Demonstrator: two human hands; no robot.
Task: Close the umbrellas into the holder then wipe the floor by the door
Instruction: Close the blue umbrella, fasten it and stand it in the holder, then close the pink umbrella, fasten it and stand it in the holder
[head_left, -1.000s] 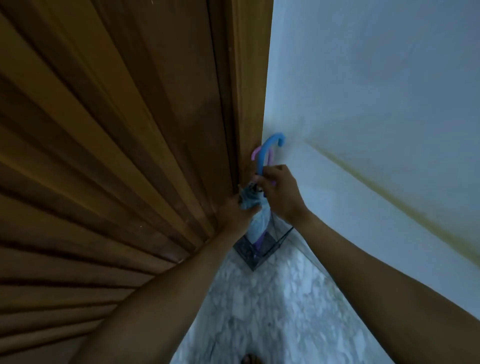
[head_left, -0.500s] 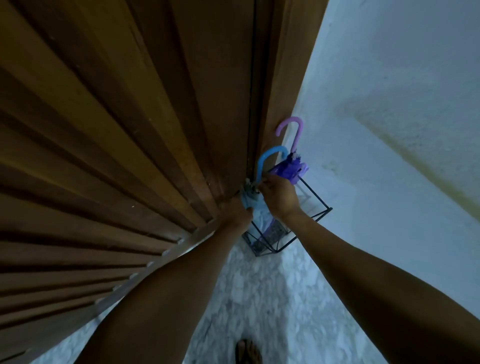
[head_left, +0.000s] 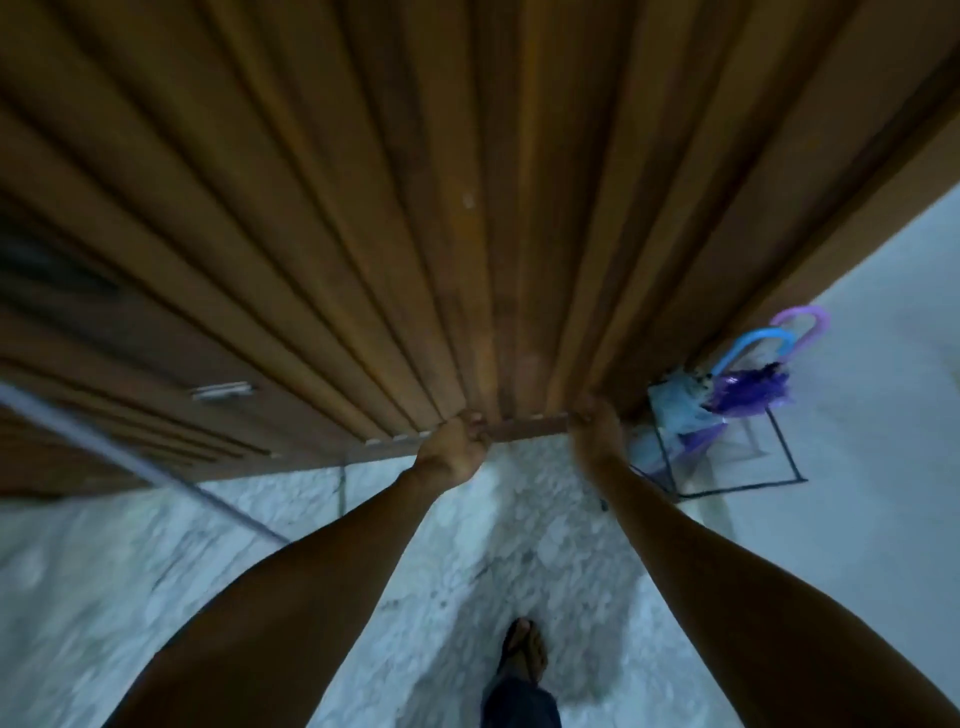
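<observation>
Two closed umbrellas stand in a black wire holder (head_left: 784, 457) at the right, in the corner between the wooden door and the white wall. The blue umbrella (head_left: 675, 410) has a curved blue handle; the purple umbrella (head_left: 748, 389) has a lilac handle. Both of my hands are off them, down by the door's bottom edge. My left hand (head_left: 457, 449) is curled into a fist with nothing visible in it. My right hand (head_left: 595, 428) hangs just left of the holder with its back toward me and its fingers hidden.
The ribbed wooden door (head_left: 415, 208) fills the upper view, with a metal fitting (head_left: 223, 391) low on its left. Pale marble floor (head_left: 519, 545) lies below. My sandalled foot (head_left: 524, 649) stands at the bottom centre. The white wall (head_left: 883, 389) is on the right.
Both hands have let go of the blue umbrella and moved left, away from the holder. The view has swung left and is motion-blurred; both umbrellas stay in the holder.
</observation>
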